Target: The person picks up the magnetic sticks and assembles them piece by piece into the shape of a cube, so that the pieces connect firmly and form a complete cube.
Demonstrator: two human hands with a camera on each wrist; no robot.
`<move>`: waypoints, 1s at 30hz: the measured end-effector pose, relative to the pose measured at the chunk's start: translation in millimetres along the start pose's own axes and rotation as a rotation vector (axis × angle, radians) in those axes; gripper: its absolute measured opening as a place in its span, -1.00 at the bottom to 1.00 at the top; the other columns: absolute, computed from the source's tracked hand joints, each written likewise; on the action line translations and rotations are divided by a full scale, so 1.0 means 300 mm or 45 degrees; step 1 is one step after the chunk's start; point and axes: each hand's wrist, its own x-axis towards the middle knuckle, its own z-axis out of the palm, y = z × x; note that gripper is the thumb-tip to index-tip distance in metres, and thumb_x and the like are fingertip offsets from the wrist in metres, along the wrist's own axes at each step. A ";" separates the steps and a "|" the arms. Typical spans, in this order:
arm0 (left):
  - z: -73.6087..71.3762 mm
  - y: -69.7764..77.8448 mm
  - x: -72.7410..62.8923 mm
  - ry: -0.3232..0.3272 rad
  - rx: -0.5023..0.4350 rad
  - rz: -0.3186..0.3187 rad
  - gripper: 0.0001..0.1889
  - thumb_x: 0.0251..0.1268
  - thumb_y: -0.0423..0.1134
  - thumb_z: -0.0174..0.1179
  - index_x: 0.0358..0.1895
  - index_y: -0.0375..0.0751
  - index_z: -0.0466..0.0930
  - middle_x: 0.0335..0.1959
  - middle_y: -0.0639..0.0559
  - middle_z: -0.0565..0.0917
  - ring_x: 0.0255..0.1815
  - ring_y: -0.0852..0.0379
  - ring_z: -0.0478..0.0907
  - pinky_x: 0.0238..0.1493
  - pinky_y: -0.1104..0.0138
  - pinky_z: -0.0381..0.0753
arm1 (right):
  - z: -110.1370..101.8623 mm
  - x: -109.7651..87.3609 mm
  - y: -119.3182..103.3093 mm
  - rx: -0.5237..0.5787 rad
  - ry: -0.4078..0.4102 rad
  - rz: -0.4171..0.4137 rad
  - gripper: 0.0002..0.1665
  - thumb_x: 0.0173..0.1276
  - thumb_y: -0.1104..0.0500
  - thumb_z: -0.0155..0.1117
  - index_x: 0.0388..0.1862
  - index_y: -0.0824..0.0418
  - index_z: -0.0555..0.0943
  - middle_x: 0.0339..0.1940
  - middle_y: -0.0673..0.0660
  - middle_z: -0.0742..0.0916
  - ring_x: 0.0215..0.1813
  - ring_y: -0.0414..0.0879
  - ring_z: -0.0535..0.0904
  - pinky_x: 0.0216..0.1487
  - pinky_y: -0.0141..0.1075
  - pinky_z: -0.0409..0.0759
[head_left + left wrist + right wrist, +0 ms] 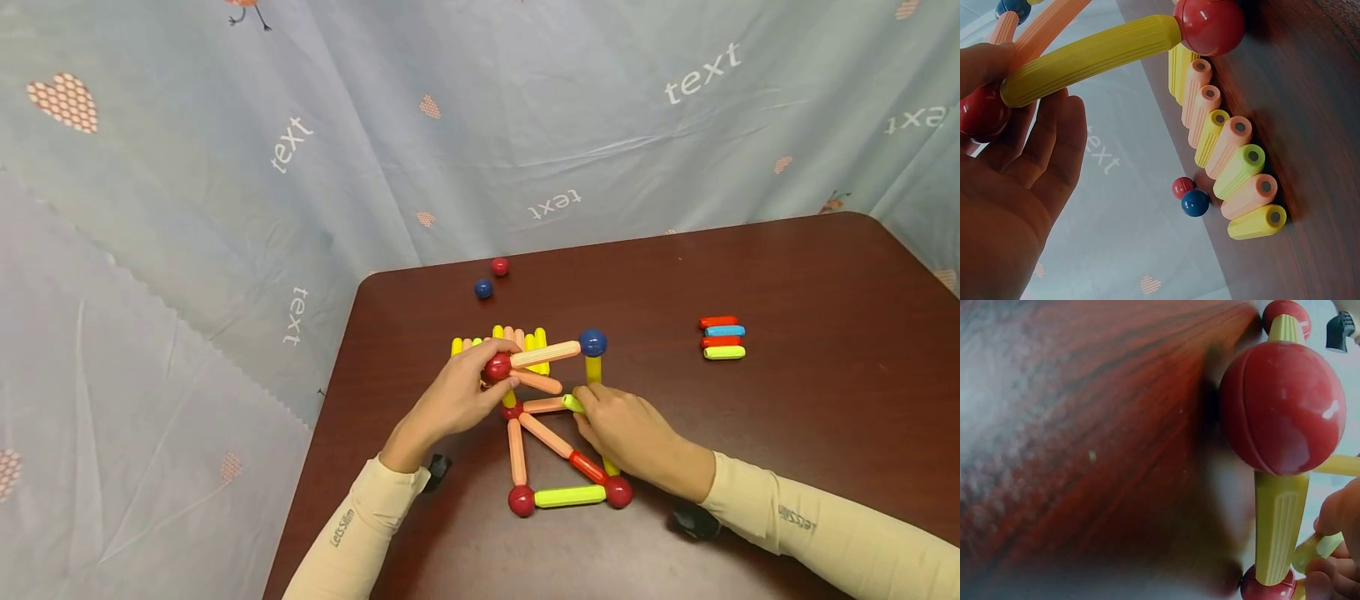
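Note:
My left hand [465,387] grips a red ball [498,367] at an upper corner of a frame of magnetic rods and balls. From that ball a peach rod [546,355] runs to a blue ball [592,342], and a second peach rod [537,382] slants down with its far end free. A yellow rod [1094,56] joins the held ball to a lower red ball [1210,25]. My right hand [630,429] pinches a yellow-green rod [572,403] inside the frame, beside the yellow upright [593,369]. Its far end is partly hidden by the fingers.
The base has red balls [521,500] at its corners and a red rod [587,467] in its diagonal. Behind it lies a row of yellow, peach and green rods [1235,147]. Loose balls [483,289] sit near the back edge; several short rods [724,353] lie at right.

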 end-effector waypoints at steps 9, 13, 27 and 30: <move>-0.003 0.001 0.001 0.002 -0.020 0.010 -0.53 0.30 -0.32 0.39 0.25 -0.06 0.52 0.07 0.00 0.64 0.01 0.05 0.59 0.05 0.16 0.72 | 0.008 0.013 -0.012 -0.021 0.039 0.014 -0.65 0.23 0.19 0.53 -0.12 0.31 0.60 -0.47 0.08 0.64 -0.54 -0.16 0.57 -0.55 -0.33 0.61; -0.003 -0.002 0.001 0.007 -0.024 0.020 -0.53 0.30 -0.33 0.39 0.24 -0.05 0.52 0.07 0.01 0.64 0.01 0.06 0.58 0.06 0.16 0.72 | 0.011 0.023 -0.017 -0.044 0.057 0.003 -0.60 0.24 0.19 0.53 -0.05 0.37 0.61 -0.43 0.12 0.69 -0.50 -0.13 0.63 -0.51 -0.29 0.67; -0.002 -0.004 0.001 0.003 -0.011 -0.005 -0.51 0.29 -0.33 0.39 0.26 -0.06 0.50 0.08 -0.01 0.64 0.01 0.05 0.58 0.04 0.14 0.72 | 0.020 0.031 -0.028 -0.068 0.024 0.019 -0.65 0.28 0.23 0.48 -0.07 0.38 0.60 -0.46 0.15 0.66 -0.57 -0.08 0.60 -0.60 -0.28 0.62; 0.002 -0.006 0.004 -0.003 -0.014 -0.003 -0.52 0.31 -0.32 0.38 0.26 -0.05 0.49 0.08 0.00 0.63 0.01 0.06 0.58 0.04 0.16 0.72 | 0.009 0.023 -0.029 -0.061 -0.018 0.039 -0.68 0.25 0.18 0.50 -0.12 0.29 0.61 -0.45 0.10 0.65 -0.50 -0.10 0.59 -0.56 -0.28 0.62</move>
